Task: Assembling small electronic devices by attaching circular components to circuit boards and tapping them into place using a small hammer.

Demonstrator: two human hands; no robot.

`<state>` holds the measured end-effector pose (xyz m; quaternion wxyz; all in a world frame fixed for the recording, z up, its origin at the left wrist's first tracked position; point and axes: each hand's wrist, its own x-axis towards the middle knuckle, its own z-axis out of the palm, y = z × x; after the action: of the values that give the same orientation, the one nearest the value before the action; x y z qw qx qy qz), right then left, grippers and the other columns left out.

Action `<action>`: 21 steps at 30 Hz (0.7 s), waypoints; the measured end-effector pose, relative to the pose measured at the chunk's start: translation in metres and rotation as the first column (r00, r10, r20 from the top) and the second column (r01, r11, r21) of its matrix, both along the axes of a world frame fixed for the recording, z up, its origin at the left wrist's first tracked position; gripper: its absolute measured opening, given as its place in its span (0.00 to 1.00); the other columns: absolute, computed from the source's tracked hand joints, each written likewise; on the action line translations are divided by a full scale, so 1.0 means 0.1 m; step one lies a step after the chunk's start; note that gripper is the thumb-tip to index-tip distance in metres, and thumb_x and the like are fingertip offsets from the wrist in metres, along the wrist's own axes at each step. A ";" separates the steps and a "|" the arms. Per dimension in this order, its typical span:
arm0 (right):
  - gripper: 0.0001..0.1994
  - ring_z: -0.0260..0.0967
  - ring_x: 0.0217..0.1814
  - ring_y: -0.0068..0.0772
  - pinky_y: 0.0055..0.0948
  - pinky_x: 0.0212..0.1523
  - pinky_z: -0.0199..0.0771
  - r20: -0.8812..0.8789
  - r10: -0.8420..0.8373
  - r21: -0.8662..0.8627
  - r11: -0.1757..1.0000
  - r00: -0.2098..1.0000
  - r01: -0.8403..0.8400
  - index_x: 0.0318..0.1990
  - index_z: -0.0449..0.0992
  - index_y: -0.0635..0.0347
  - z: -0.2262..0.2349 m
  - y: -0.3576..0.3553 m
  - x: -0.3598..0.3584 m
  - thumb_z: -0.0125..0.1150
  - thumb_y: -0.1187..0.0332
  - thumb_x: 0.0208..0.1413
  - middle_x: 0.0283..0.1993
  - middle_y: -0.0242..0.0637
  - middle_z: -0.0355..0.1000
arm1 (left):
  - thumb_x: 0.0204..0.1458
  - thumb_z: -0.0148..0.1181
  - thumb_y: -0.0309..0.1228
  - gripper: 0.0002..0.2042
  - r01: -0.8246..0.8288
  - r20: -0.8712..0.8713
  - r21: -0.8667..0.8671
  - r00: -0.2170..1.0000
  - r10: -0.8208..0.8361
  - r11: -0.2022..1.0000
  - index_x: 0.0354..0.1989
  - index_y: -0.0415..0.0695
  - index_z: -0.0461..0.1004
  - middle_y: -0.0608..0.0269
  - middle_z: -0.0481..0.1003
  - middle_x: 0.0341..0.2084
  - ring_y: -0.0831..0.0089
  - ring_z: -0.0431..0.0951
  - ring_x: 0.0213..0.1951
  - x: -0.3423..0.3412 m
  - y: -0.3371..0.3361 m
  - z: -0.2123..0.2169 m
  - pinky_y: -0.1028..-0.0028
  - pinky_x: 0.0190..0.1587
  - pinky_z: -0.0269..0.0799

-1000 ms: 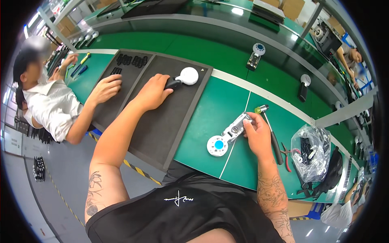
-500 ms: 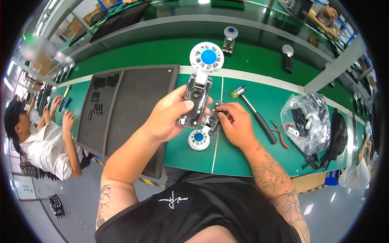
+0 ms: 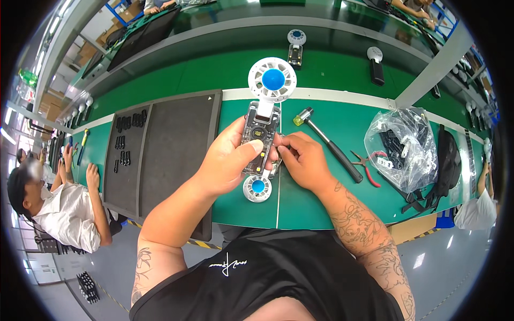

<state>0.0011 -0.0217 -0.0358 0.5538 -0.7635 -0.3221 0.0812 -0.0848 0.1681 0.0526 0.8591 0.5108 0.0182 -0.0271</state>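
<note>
The left hand (image 3: 230, 158) is closed round a fan (image 3: 261, 131), thumb laid across the front of its clear handle and the other fingers wrapped behind it. The fan is held upright above the green bench (image 3: 321, 182); its white round head with a blue centre stands above the fingertips. The right hand (image 3: 302, 160) pinches at the right edge of the handle, thumb and forefinger nearly shut on something too small to make out. A second fan (image 3: 258, 188) shows below the hands, only its white and blue head visible, lying on the bench.

Just right of the right hand lies a hammer (image 3: 326, 143) with a black grip, slanting away. Beyond it are red-handled pliers (image 3: 367, 166). Further right sits a clear plastic bag (image 3: 401, 144), crumpled, with dark parts and a small white label inside. Beside the bag lies a black pouch (image 3: 447, 166).

Left of the left hand a dark mat (image 3: 171, 144) covers the bench; small black parts (image 3: 124, 142) stand in short rows at its far left. Two more fans (image 3: 295, 47) stand upright at the back of the bench. A co-worker (image 3: 64, 208) in a white shirt sits at the far left, hands at the bench edge.
</note>
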 end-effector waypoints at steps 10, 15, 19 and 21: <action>0.06 0.70 0.30 0.31 0.29 0.33 0.72 0.035 0.009 -0.006 1.000 0.999 -0.009 0.42 0.83 0.61 -0.02 0.00 0.01 0.64 0.77 0.59 0.39 0.36 0.77 | 0.59 0.57 0.25 0.26 -0.010 0.007 0.048 1.000 0.009 0.999 0.67 0.34 0.64 0.44 0.76 0.50 0.64 0.80 0.42 0.08 0.07 -0.11 0.68 0.41 0.80; 0.06 0.71 0.30 0.33 0.31 0.33 0.73 0.055 0.005 -0.019 1.000 0.998 -0.004 0.42 0.83 0.61 -0.04 -0.01 0.01 0.64 0.76 0.59 0.39 0.36 0.77 | 0.58 0.53 0.22 0.26 -0.013 0.020 0.045 1.000 0.012 0.999 0.67 0.36 0.64 0.46 0.76 0.52 0.65 0.79 0.43 0.06 0.11 -0.27 0.68 0.45 0.79; 0.05 0.69 0.30 0.31 0.28 0.32 0.70 0.072 0.000 -0.004 1.000 0.997 0.000 0.41 0.83 0.61 -0.07 -0.02 0.02 0.64 0.77 0.59 0.38 0.35 0.76 | 0.57 0.52 0.20 0.26 -0.025 0.002 0.030 1.000 0.025 0.999 0.67 0.37 0.64 0.47 0.76 0.53 0.65 0.78 0.43 0.05 0.11 -0.27 0.68 0.46 0.78; 0.05 0.67 0.29 0.27 0.26 0.31 0.68 0.085 0.001 0.013 1.000 0.996 -0.002 0.41 0.83 0.62 -0.09 -0.02 0.02 0.64 0.77 0.59 0.37 0.34 0.75 | 0.56 0.52 0.20 0.27 -0.041 -0.022 0.018 0.999 0.041 0.999 0.67 0.38 0.64 0.47 0.75 0.53 0.65 0.78 0.42 0.06 0.11 -0.26 0.68 0.47 0.77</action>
<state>0.0032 -0.0240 -0.0450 0.5446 -0.7624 -0.3464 0.0468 -0.0792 0.1796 0.0262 0.8548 0.5174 0.0384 -0.0149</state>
